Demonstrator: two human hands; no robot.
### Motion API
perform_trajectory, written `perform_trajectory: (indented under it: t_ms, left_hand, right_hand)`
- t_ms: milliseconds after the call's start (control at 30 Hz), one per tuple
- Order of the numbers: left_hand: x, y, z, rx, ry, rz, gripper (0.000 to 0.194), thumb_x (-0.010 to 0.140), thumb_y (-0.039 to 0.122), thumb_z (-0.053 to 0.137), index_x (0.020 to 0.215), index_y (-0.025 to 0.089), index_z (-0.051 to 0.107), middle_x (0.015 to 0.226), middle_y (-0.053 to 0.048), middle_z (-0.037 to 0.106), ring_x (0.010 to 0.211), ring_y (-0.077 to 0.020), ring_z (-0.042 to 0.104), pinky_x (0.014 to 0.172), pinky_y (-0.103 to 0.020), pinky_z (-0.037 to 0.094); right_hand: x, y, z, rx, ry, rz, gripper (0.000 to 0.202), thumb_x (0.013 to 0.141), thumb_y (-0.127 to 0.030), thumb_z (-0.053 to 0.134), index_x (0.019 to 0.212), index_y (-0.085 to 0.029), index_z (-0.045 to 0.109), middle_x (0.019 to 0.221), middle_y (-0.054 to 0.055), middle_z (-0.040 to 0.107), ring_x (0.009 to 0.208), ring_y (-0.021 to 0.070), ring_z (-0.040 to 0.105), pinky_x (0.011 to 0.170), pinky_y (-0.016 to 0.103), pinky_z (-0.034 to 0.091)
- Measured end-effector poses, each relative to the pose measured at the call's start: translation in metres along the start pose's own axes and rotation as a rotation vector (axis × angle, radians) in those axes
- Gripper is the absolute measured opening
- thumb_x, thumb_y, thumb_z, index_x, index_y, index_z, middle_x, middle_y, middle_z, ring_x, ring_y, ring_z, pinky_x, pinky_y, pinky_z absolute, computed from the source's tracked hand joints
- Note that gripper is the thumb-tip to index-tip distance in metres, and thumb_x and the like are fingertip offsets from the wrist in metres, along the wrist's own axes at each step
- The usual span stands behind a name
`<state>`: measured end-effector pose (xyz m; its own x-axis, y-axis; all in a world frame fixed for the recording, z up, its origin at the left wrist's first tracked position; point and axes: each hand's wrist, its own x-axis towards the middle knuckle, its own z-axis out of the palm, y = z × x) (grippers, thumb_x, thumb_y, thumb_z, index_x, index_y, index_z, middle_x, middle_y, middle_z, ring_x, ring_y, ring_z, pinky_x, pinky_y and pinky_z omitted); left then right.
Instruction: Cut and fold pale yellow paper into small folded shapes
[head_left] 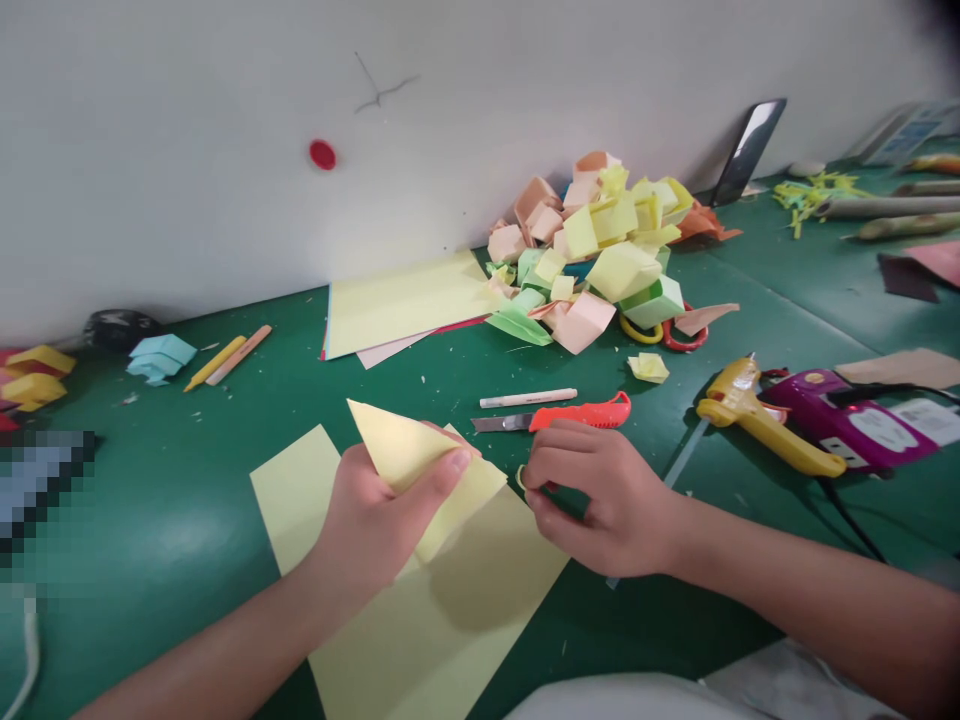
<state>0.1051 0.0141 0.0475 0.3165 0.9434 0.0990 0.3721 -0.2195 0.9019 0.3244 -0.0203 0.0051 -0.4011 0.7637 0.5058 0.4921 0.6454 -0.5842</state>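
My left hand [390, 510] is closed on a folded piece of pale yellow paper [409, 450], thumb on top and a pointed corner sticking up to the left. Beneath it a larger pale yellow sheet [420, 640] lies flat on the green table [187, 520]. To the right of the folded paper, apart from it, my right hand [592, 490] has its fingers curled in a pinch. Something small and pale shows at the fingertips, but I cannot make out what it is. Just beyond that hand lie an orange box cutter [581, 411] with its blade out and a pale pen [529, 398].
A yellow glue gun [772, 430] rests beside a purple power block [847, 420] at the right. A pile of folded paper shapes [592, 250] stands against the wall, with scissors handles [686, 330] at its edge. Paper sheets [405, 300] and two markers [229, 358] lie left of it.
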Motion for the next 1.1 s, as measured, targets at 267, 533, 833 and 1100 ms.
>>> perform_trajectory:
  t_ms: [267,533,833,1100]
  left_hand:
    - [-0.001,-0.002,0.002,-0.209,-0.127,-0.191,0.021,0.083,0.042,0.071,0.079,0.021,0.073,0.063,0.000,0.069,0.050,-0.0165,0.063,0.041,-0.023,0.049]
    - [0.004,-0.015,0.005,-0.116,-0.169,-0.186,0.026,0.080,0.042,0.077,0.094,0.021,0.069,0.086,-0.003,0.073,0.067,-0.0190,0.070,0.051,-0.024,0.056]
    - [-0.004,-0.032,0.016,-0.028,0.088,0.231,0.106,0.070,0.039,0.087,0.151,0.039,0.019,0.158,-0.012,0.028,0.128,-0.0272,0.053,0.092,-0.039,0.055]
    - [-0.012,-0.037,0.021,-0.344,-0.227,-0.094,0.098,0.081,0.030,0.079,0.157,0.037,0.017,0.143,-0.014,0.053,0.108,-0.0234,0.067,0.087,-0.038,0.059]
  right_hand:
    - [0.002,0.011,-0.005,-0.113,0.020,0.124,0.008,0.087,-0.016,0.060,0.080,-0.019,0.060,0.074,0.002,0.062,0.070,0.0160,0.053,0.063,0.028,0.041]
    - [0.005,0.000,-0.010,0.399,-0.156,0.284,0.022,0.099,-0.033,0.056,0.093,-0.017,0.070,0.081,0.004,0.066,0.071,0.0144,0.058,0.061,0.026,0.047]
    - [0.007,0.002,-0.002,0.503,0.008,0.509,0.030,0.092,-0.038,0.064,0.071,-0.017,0.061,0.062,-0.002,0.053,0.055,0.0097,0.042,0.049,0.022,0.035]
    - [0.004,0.004,0.000,0.498,0.023,0.447,0.033,0.089,-0.038,0.070,0.068,-0.018,0.055,0.063,-0.003,0.052,0.056,0.0091,0.043,0.050,0.022,0.037]
